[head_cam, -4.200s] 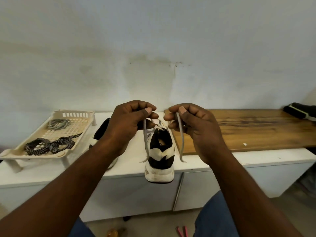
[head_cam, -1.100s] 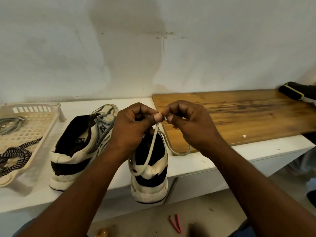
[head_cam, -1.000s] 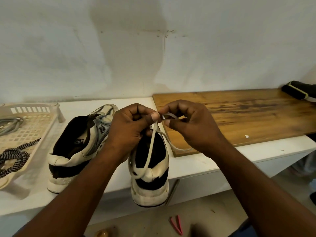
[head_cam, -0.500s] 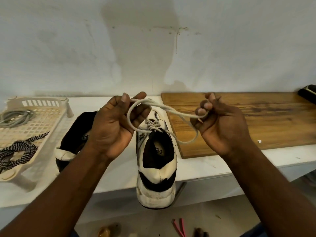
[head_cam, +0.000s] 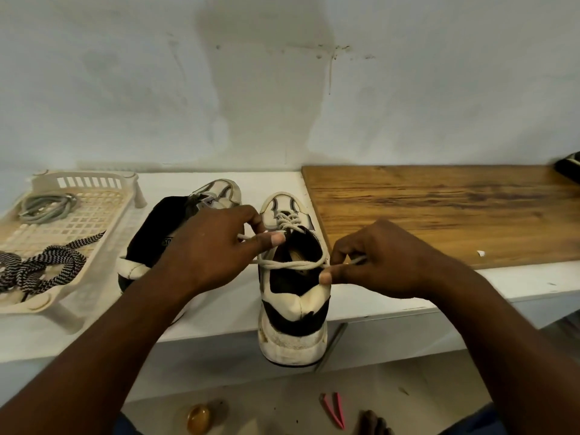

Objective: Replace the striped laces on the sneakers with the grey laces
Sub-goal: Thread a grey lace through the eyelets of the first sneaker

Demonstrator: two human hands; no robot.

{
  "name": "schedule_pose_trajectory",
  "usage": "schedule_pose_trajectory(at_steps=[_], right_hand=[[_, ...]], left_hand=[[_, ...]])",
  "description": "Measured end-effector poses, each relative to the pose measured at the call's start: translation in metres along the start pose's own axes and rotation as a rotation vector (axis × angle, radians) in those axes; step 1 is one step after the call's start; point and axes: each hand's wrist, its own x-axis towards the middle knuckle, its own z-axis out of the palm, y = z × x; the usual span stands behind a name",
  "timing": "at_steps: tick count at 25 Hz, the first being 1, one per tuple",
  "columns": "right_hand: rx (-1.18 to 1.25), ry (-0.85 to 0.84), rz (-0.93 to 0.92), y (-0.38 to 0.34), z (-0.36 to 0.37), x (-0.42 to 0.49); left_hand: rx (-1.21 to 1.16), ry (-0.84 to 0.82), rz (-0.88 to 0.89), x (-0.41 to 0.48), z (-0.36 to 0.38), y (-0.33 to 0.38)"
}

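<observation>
**Hands come down, lace drawn flat across the shoe's mouth**

Half a second back both hands were raised with a slack loop of lace hanging between them. Now they have dropped and moved apart, and the loop is pulled out. The grey lace (head_cam: 292,263) lies as a twisted crossing, drawn level over the open collar of the sneaker (head_cam: 293,309), directly between the two hands.

The left hand (head_cam: 216,249) has its fingers curled and pinches one run of that lace between thumb and forefinger, with a short end showing there. The right hand (head_cam: 386,262) is likewise curled, pinching the other run, and the tip pokes out between its fingers. The sneaker stands heel toward the person, its heel overhanging the near edge of the white bench (head_cam: 219,312). Grey lacing already criss-crosses the eyelets just beyond the hands.

Under and beyond the left hand lies the second sneaker (head_cam: 150,243), partly hidden by the wrist; whether it is laced I cannot tell. Further out to that hand's left stands a pale plastic tray (head_cam: 78,183). It holds the striped laces (head_cam: 47,265) in a loose tangle at its near end and a coiled grey lace (head_cam: 44,207) at its far end. Beyond the right hand a wooden board (head_cam: 439,208) lies on the bench.
</observation>
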Motion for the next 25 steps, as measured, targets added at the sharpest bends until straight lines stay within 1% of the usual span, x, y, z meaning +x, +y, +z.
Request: schedule_pose_trajectory(at_steps=[2, 3, 5, 7, 8, 9, 10, 11, 12, 13, 14, 15, 16, 17, 18, 19, 20, 22, 23, 25], right_hand=[[0.08, -0.007, -0.029, 0.001, -0.001, -0.002], [0.132, 0.045, -0.048, 0.001, -0.002, -0.003], [0.26, 0.258, -0.077, -0.001, -0.004, -0.003], [0.48, 0.476, -0.048, -0.002, -0.005, 0.002], [0.596, 0.547, -0.026, -0.002, -0.005, 0.005], [0.656, 0.606, 0.007, 0.0, -0.004, 0.008], [0.655, 0.655, 0.047, 0.0, -0.003, 0.01], [0.572, 0.695, 0.101, 0.004, -0.001, 0.011], [0.392, 0.701, 0.165, 0.011, -0.001, 0.011], [0.157, 0.646, 0.246, 0.02, -0.002, 0.011], [-0.035, 0.536, 0.329, 0.026, -0.001, 0.012], [-0.145, 0.411, 0.402, 0.03, 0.0, 0.012], [-0.163, 0.31, 0.443, 0.031, 0.003, 0.013], [-0.157, 0.254, 0.447, 0.03, 0.006, 0.014], [-0.148, 0.253, 0.409, 0.027, 0.01, 0.015], [-0.137, 0.286, 0.351, 0.022, 0.012, 0.015], [-0.061, 0.344, 0.279, 0.018, 0.015, 0.016], [0.212, 0.432, 0.157, 0.007, 0.018, 0.017], [0.32, 0.424, 0.131, 0.0, 0.02, 0.018], [0.33, 0.392, 0.096, -0.008, 0.027, 0.022]], left_hand=[[0.13, -0.072, 0.002, -0.002, -0.003, -0.006], [0.157, -0.104, 0.015, -0.003, -0.004, -0.007], [0.105, -0.2, 0.032, -0.006, -0.009, -0.006], [-0.102, -0.279, 0.026, -0.009, -0.013, -0.001], [-0.212, -0.255, 0.026, -0.01, -0.015, 0.002], [-0.301, -0.179, 0.021, -0.01, -0.016, 0.004], [-0.351, -0.058, 0.007, -0.009, -0.016, 0.004], [-0.363, 0.077, -0.021, -0.006, -0.016, 0.003], [-0.311, 0.194, -0.054, -0.003, -0.014, -0.001], [-0.166, 0.265, -0.061, 0.0, -0.012, -0.005], [0.038, 0.289, -0.036, 0.002, -0.008, -0.01], [0.222, 0.274, 0.002, 0.002, -0.003, -0.013], [0.331, 0.25, 0.041, 0.002, 0.003, -0.016], [0.369, 0.229, 0.059, 0.0, 0.006, -0.015], [0.354, 0.22, 0.066, -0.001, 0.009, -0.012], [0.316, 0.205, 0.067, -0.002, 0.011, -0.008], [0.271, 0.179, 0.082, -0.001, 0.013, -0.005], [0.111, 0.122, 0.127, 0.002, 0.02, -0.003], [-0.007, 0.097, 0.119, 0.003, 0.023, -0.002], [-0.208, 0.099, 0.066, 0.003, 0.03, -0.002]])
